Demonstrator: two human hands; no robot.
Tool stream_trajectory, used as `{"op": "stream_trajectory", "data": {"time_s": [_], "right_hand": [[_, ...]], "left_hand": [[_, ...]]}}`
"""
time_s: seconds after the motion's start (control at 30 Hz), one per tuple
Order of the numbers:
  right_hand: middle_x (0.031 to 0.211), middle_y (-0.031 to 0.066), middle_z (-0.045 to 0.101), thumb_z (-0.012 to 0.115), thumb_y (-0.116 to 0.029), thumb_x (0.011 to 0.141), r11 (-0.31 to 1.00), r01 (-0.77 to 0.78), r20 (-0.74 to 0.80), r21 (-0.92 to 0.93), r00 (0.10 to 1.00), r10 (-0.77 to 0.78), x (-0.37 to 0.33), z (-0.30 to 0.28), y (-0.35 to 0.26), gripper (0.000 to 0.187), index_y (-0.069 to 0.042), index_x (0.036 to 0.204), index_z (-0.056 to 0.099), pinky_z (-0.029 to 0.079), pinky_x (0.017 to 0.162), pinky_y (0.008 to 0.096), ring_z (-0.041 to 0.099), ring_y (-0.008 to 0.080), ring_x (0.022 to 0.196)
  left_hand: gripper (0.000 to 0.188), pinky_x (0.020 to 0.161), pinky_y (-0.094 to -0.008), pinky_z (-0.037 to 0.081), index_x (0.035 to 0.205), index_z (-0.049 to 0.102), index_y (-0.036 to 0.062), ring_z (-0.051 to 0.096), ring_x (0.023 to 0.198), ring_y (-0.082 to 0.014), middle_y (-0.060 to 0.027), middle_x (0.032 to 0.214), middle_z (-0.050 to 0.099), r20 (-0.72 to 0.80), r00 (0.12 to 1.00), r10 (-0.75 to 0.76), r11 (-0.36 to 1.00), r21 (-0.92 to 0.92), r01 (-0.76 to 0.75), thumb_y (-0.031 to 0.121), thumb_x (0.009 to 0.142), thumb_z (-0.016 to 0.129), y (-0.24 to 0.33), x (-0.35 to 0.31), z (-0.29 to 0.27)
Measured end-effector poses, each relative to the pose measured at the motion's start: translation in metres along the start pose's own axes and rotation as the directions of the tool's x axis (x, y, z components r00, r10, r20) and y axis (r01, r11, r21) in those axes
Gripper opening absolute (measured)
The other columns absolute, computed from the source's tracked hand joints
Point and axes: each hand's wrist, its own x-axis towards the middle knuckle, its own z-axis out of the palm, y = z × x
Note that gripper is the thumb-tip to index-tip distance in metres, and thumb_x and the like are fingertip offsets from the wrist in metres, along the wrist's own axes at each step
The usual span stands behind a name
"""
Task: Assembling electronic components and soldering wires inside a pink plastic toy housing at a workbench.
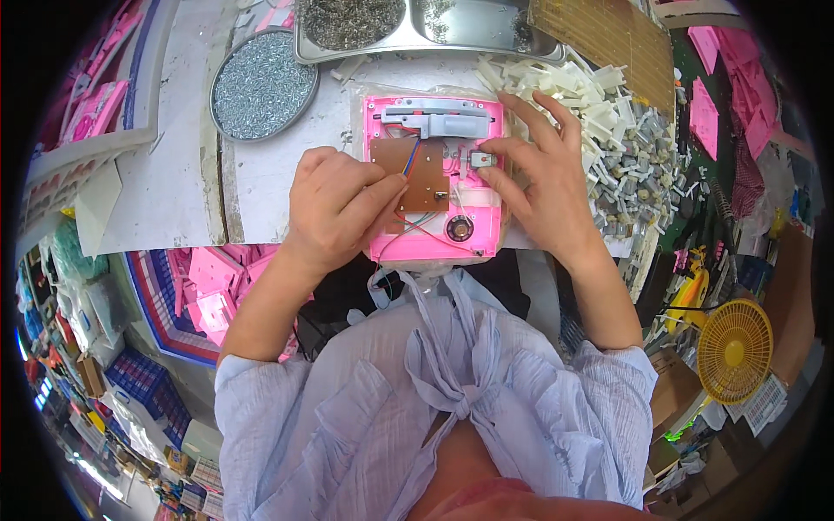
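A pink plastic housing point(382, 248) lies open on the table in front of me. Inside it sit a brown circuit board point(391, 161), a grey plastic bar point(443, 120) along the far edge and a small round speaker point(459, 228). My left hand point(339, 204) pinches thin blue and red wires point(412, 161) above the board. At the housing's right side, thumb and index finger of my right hand point(552, 165) close around a small silver-grey part point(479, 160); its other fingers are raised and spread. Loose wires point(415, 227) run over the near edge.
A round dish of small screws point(265, 85) stands at the far left, beside a metal tray point(417, 45) of small metal pieces. White and grey plastic parts point(625, 148) are heaped at right. A crate of pink parts point(217, 282) is at lower left, a yellow fan point(734, 351) at lower right.
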Motion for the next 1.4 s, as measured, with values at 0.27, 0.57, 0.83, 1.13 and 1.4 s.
{"op": "stream_trajectory", "data": {"time_s": [0.27,0.57,0.83,1.13,1.4], "right_hand": [[0.135,0.0084,0.062,0.079,-0.008,0.072,0.955,0.27,-0.08,0.12,0.962,-0.262,0.042,-0.002,-0.031,0.022,-0.012,0.093,0.076,0.045,0.104,0.0485,0.047,0.0403,0.132],[0.128,0.0056,0.064,0.078,-0.005,0.068,0.885,0.445,0.118,0.134,0.88,-0.46,0.082,0.015,-0.027,0.017,-0.006,0.081,0.068,0.047,0.105,0.0441,0.049,0.0371,0.132],[0.13,0.0072,0.066,0.08,-0.004,0.068,0.939,0.337,-0.096,0.061,0.939,-0.331,0.041,0.018,-0.015,0.025,-0.009,0.087,0.065,0.047,0.104,0.0463,0.049,0.0386,0.131],[0.12,0.0076,0.068,0.079,-0.005,0.068,0.955,0.286,-0.2,0.078,0.943,-0.266,0.03,0.022,-0.014,0.02,-0.008,0.083,0.067,0.05,0.099,0.0436,0.053,0.0385,0.124],[0.112,0.0054,0.07,0.076,-0.01,0.067,0.924,0.38,-0.152,-0.044,0.911,-0.382,0.023,0.021,-0.029,0.024,-0.008,0.09,0.07,0.049,0.086,0.0429,0.059,0.0305,0.105]], "left_hand": [[0.034,0.072,-0.0345,0.046,0.1,0.074,0.0077,0.059,0.073,-0.0182,-0.0014,0.088,0.064,0.097,0.965,0.244,0.969,0.005,-0.246,0.012,0.066,0.075,-0.026,0.009,-0.015],[0.031,0.075,-0.0369,0.047,0.095,0.072,0.0083,0.059,0.077,-0.0189,-0.0021,0.092,0.063,0.121,0.939,0.323,0.945,0.02,-0.327,0.015,0.066,0.077,-0.042,0.009,-0.03],[0.039,0.075,-0.0391,0.044,0.101,0.068,0.0104,0.059,0.08,-0.025,-0.0065,0.096,0.063,-0.164,0.98,-0.111,0.992,-0.083,0.098,0.014,0.066,0.085,-0.022,-0.02,-0.023],[0.02,0.079,-0.0374,0.046,0.099,0.069,0.009,0.063,0.08,-0.0256,-0.0066,0.091,0.065,-0.025,0.949,-0.313,0.949,0.034,0.314,0.014,0.081,0.078,-0.015,0.003,-0.003],[0.01,0.061,-0.0325,0.049,0.093,0.069,0.0038,0.063,0.072,-0.0233,-0.0079,0.087,0.065,0.166,0.916,-0.365,0.913,-0.128,0.387,0.005,0.084,0.074,-0.007,0.036,-0.021]]}}
